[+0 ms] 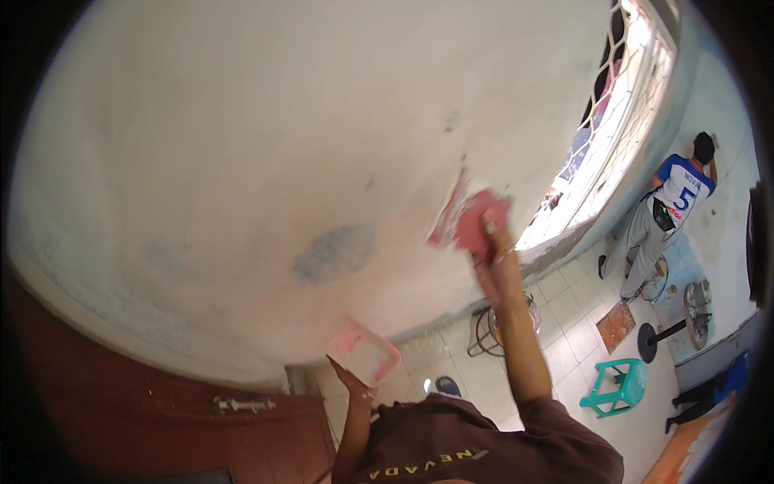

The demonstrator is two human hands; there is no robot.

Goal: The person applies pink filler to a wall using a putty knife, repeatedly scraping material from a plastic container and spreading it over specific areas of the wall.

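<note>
My right hand (493, 240) is raised to the pale wall (242, 121), closed on a flat pinkish-red piece (477, 216). Motion blur hides its exact kind. Just left of it, a wet-looking smear of red-pink filler (448, 219) with whitish streaks lies on the wall. Lower and to the left, my left hand (351, 379) grips a shallow, pale pink tray (372, 365) by its near left edge. Pink paste coats parts of the tray's inside. Most of the left fingers are hidden by the tray.
A window with a metal grille (601, 121) opens at the right. Beyond it, another person (681, 194) faces the far wall. A green stool (617, 387), a round-based stand (647, 343) and a metal-legged stool (485, 331) stand on the tiles. A brown door (161, 387) is lower left.
</note>
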